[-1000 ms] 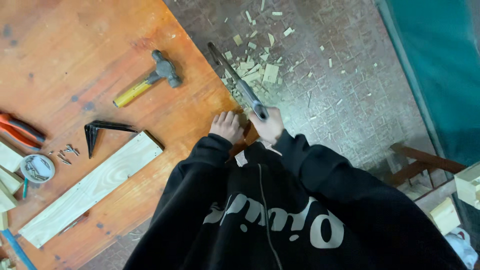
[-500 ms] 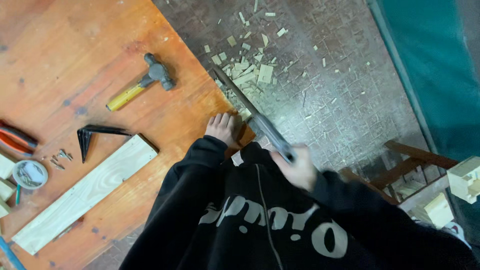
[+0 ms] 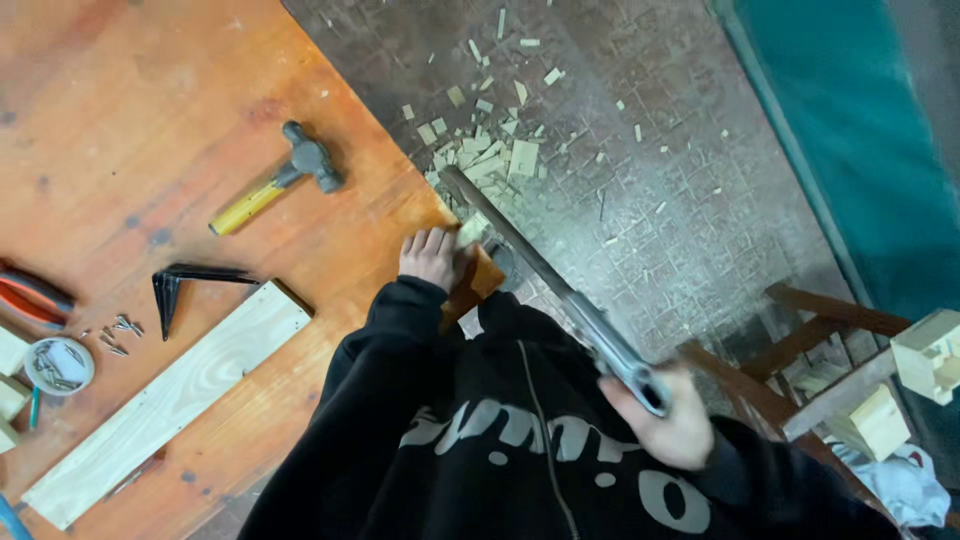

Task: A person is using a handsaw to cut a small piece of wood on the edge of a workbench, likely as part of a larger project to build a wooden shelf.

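Note:
My left hand (image 3: 430, 256) presses a small pale wood piece (image 3: 472, 229) down at the corner of the orange-brown table (image 3: 180, 120). My right hand (image 3: 668, 422), blurred, grips the handle of a hand saw (image 3: 545, 275). The saw's long grey blade runs up and to the left, and its far end lies across the wood piece at the table's corner. My black hooded sweatshirt fills the lower middle of the view and hides the table's near edge.
A hammer with a yellow handle (image 3: 275, 180), a black metal bracket (image 3: 190, 283), a long pale plank (image 3: 165, 400), red-handled pliers (image 3: 30, 293) and a small round tin with loose nails (image 3: 58, 365) lie on the table. Wood offcuts (image 3: 490, 155) litter the floor. Wooden frames (image 3: 850, 360) stand at right.
My right hand has drawn the saw back toward my body, from near the table's corner to lower right. My left hand has stayed on the wood piece.

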